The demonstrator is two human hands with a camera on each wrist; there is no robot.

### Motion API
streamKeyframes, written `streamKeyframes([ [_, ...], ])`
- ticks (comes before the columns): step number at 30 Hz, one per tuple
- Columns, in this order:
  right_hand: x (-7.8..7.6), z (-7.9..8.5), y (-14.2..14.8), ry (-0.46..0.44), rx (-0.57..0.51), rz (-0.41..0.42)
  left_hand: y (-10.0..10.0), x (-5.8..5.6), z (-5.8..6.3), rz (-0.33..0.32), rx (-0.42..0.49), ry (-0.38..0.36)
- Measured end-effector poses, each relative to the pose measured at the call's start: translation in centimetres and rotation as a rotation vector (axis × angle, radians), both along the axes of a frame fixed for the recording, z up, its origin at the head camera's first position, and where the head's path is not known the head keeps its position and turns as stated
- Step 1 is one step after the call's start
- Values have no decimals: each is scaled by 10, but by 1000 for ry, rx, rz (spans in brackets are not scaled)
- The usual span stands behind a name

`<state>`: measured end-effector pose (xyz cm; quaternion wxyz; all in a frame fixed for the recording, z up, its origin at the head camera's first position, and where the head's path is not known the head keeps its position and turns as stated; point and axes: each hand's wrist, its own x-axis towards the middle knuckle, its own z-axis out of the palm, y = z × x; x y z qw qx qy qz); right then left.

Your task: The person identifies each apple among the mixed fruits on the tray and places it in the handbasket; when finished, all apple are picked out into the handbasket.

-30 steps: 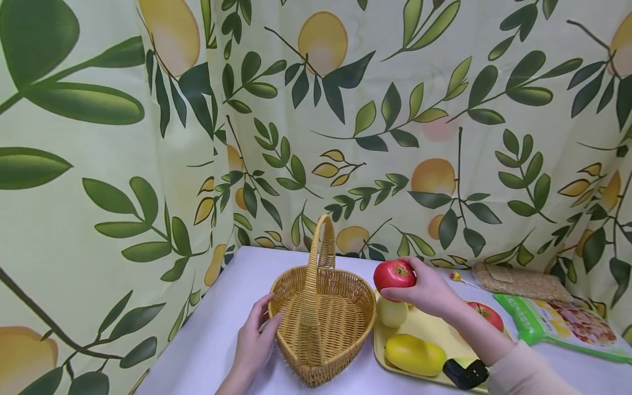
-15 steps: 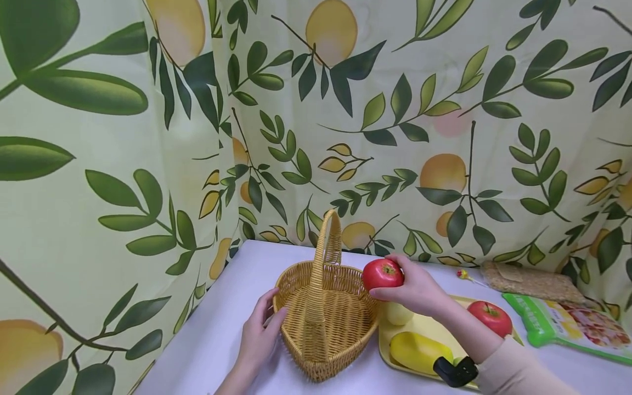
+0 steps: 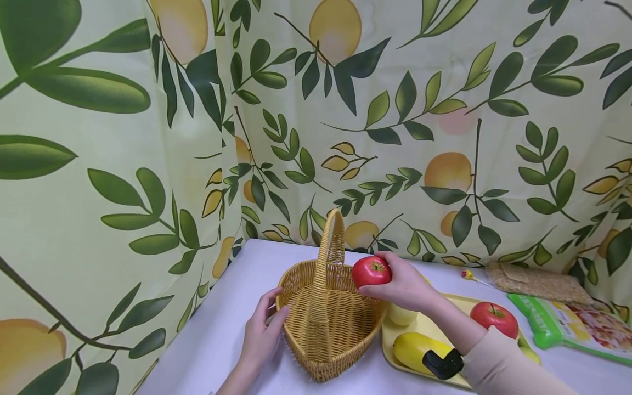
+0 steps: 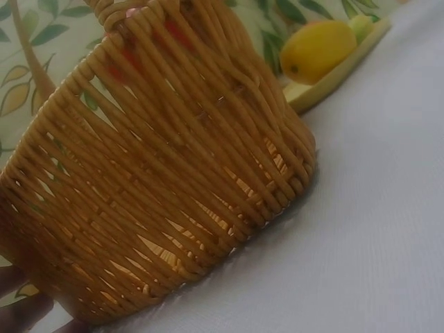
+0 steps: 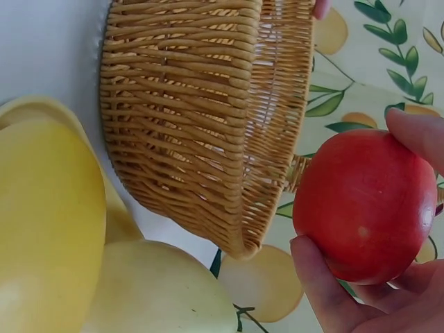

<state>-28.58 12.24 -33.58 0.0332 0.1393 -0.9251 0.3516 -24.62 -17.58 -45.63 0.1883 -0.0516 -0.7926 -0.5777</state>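
A wicker basket (image 3: 318, 370) with a tall arched handle stands on the white tabletop. Its inside shows only the woven bottom. My left hand (image 3: 260, 334) holds the basket's left side, thumb at the rim; in the left wrist view the basket wall (image 4: 159, 159) hides most of that hand's fingers (image 4: 24, 312). A red apple (image 3: 371, 273) is gripped between the thumb and fingers of my right hand (image 3: 407, 285), overlapping the basket's far right rim in the head view. In the right wrist view the apple (image 5: 364, 205) appears beside the basket's rim (image 5: 253, 229).
Right of the basket, a yellow tray (image 3: 432, 325) bears a long yellow fruit (image 3: 416, 349), a pale round fruit (image 3: 402, 315) and another red apple (image 3: 495, 318). Beyond lie a green food bag (image 3: 568, 328), a brown package (image 3: 538, 281) and a lollipop (image 3: 468, 274).
My right hand has carried the apple leftward from over the tray to the basket's right rim. My left hand keeps its place on the basket, while the head view has shifted slightly.
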Motion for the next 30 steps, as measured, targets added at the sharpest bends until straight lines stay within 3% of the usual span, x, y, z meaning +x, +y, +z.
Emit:
streamKeyframes([
  [13, -3, -6, -8, -67, -25, -7, 0, 3, 2, 2, -16, 4],
  [21, -16, -6, -15, -224, -104, 42, -3, 1, 1, 18, -19, -6],
  [30, -26, -4, -23, -319, -42, 122, 0, 0, -1, 10, -16, -3],
])
